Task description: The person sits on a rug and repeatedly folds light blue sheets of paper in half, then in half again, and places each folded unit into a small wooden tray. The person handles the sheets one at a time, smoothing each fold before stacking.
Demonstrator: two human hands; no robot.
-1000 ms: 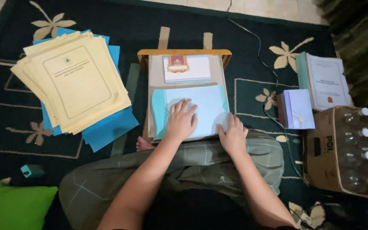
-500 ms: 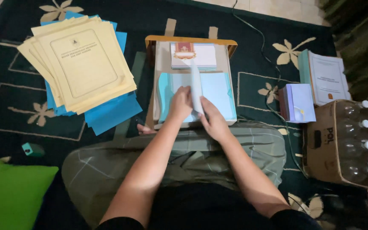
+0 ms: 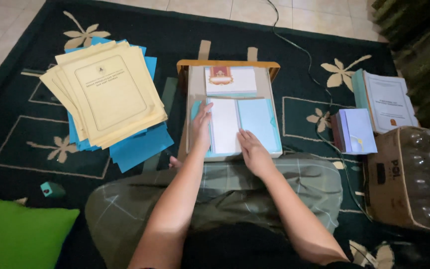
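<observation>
Here, open booklet (image 3: 242,124) between hands.

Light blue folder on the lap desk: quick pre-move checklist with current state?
1. Left hand flat on the left edge of the light blue folder: ok.
2. Right hand on the folder's lower edge, fingers at the white sheet: ok.
3. Folder lying open and fully on the lap desk: ok.
4. White sheet square with the fold: cannot tell.
5. White booklet at the desk's far end apart from the folder: cannot tell, the edges look close.
6. Stack of cream folders on the carpet, apart from both hands: ok.
</observation>
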